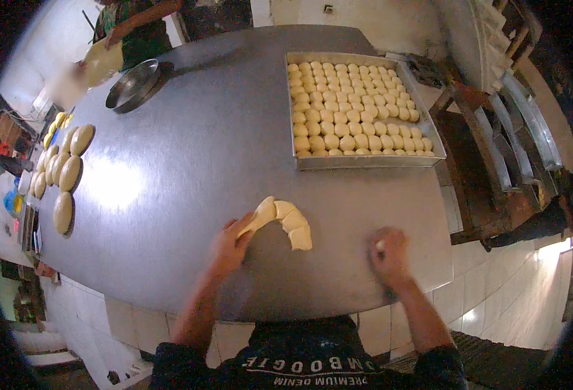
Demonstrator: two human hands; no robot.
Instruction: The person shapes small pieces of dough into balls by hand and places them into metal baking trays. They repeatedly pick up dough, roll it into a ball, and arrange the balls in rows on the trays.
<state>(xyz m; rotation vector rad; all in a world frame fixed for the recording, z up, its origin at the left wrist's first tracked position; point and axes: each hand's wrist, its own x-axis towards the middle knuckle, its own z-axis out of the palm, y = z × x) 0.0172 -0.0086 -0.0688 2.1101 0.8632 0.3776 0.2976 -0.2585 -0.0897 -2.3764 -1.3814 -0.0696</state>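
Observation:
My left hand (234, 243) grips one end of a curved rope of pale dough (294, 222). Cut lines divide the rope into several chunks, and its free end rests on the metal tabletop (208, 131). To the right, my right hand (390, 253) is curled low over the table and somewhat blurred. A small pale bit of dough (380, 245) shows between its fingers; the rest is hidden in the hand. Beyond the right hand stands a square metal tray (369, 162) with many dough balls (347, 129) in tight rows and a gap on its right side.
Oval dough lumps (70, 173) lie along the table's left side. A round metal pan (133, 87) sits at the far left edge. Another person (135, 29) stands there, holding a pale sheet-like thing (103, 61). A dark wooden rack (467, 161) with metal trays is on the right.

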